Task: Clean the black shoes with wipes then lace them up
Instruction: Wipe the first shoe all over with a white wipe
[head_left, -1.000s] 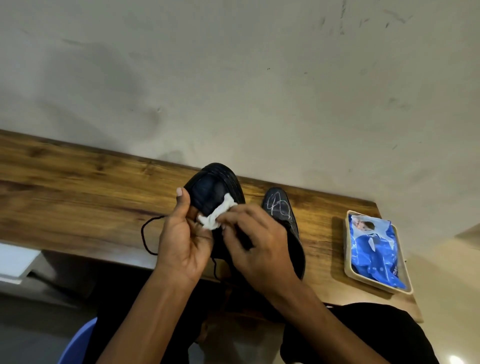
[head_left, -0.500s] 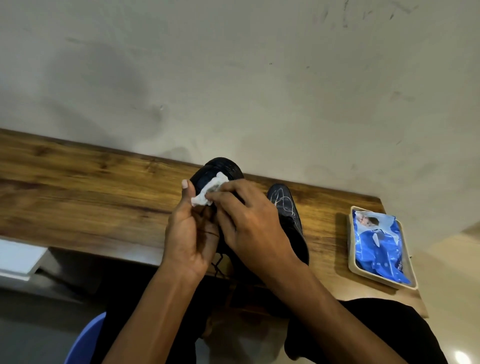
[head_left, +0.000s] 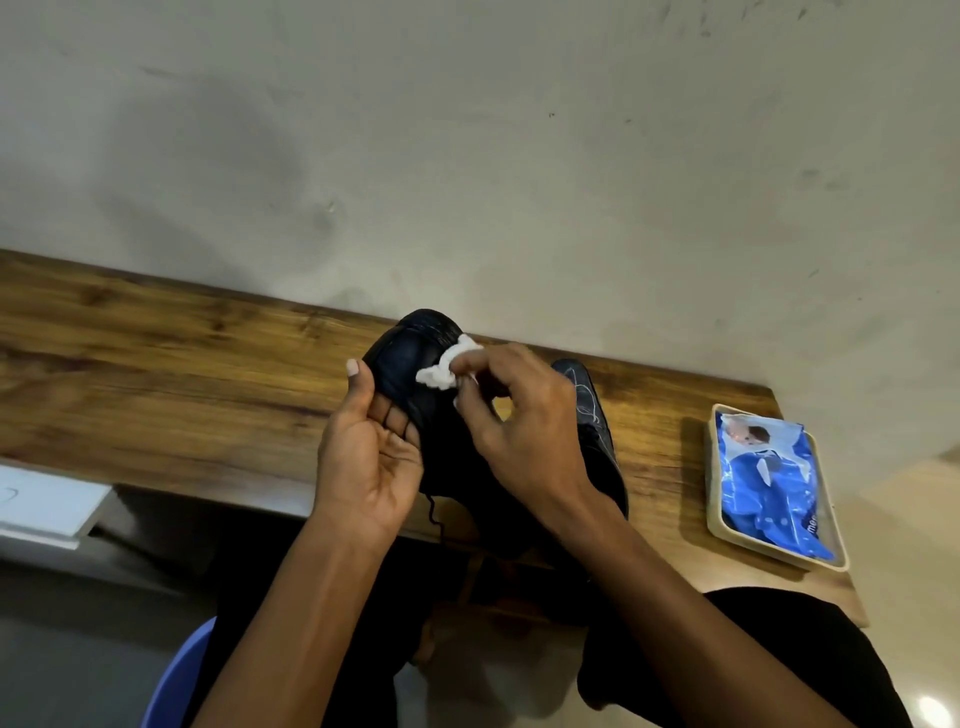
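Observation:
A black shoe (head_left: 410, 358) is raised over the wooden table (head_left: 171, 374), toe pointing away from me. My left hand (head_left: 371, 457) grips its left side, thumb up along the edge. My right hand (head_left: 519, 426) pinches a crumpled white wipe (head_left: 447, 366) and presses it on the right side of the toe. A thin black lace (head_left: 434, 514) hangs below the shoe. The second black shoe (head_left: 592, 421) lies on the table just right of my right hand, with pale scuff marks on its toe.
A blue pack of wipes (head_left: 769, 478) lies in a beige tray (head_left: 719, 525) near the table's right end. A plaster wall rises right behind the table. A white shelf (head_left: 47, 506) sits low at left, and a blue chair edge (head_left: 176, 675) shows below.
The wipe has travelled from the shoe's tongue area up and across to the right side of the toe. The dangling lace loop at left has dropped out of sight behind my left hand.

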